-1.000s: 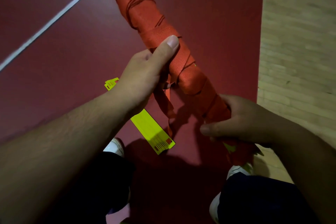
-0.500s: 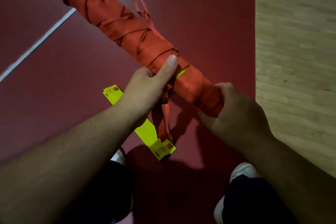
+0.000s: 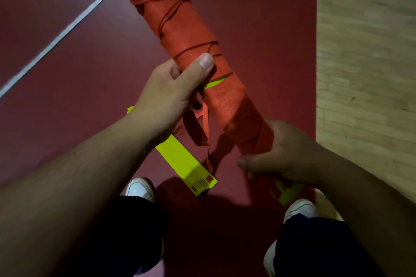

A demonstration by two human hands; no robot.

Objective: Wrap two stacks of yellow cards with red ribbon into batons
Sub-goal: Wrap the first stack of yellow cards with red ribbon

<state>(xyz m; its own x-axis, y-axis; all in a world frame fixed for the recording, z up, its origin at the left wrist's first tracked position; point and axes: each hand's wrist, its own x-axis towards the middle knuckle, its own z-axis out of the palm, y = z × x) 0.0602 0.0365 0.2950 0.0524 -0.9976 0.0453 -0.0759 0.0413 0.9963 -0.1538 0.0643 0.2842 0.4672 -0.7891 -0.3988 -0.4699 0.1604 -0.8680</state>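
Note:
A long baton (image 3: 180, 29) wrapped in red ribbon runs from the top centre down to the lower right. My left hand (image 3: 171, 92) grips its middle, thumb pressed on the wrap. My right hand (image 3: 281, 155) grips the lower end, where bare yellow card ends (image 3: 287, 193) stick out below the fingers. A sliver of yellow shows through a gap in the wrap. Loose red ribbon tails (image 3: 202, 132) hang below my left hand. A second stack of yellow cards (image 3: 186, 164) lies unwrapped on the floor, partly hidden by my left forearm.
Dark red floor (image 3: 67, 108) with a white line (image 3: 60, 36) lies under everything. Pale wooden flooring (image 3: 369, 51) starts at the right. My white shoes (image 3: 139, 189) and dark trouser legs fill the bottom of the view.
The baton swung from leaning left to a steeper, more upright line. My right hand slid down its lower end, and yellow card ends now show below it. My left hand kept its grip.

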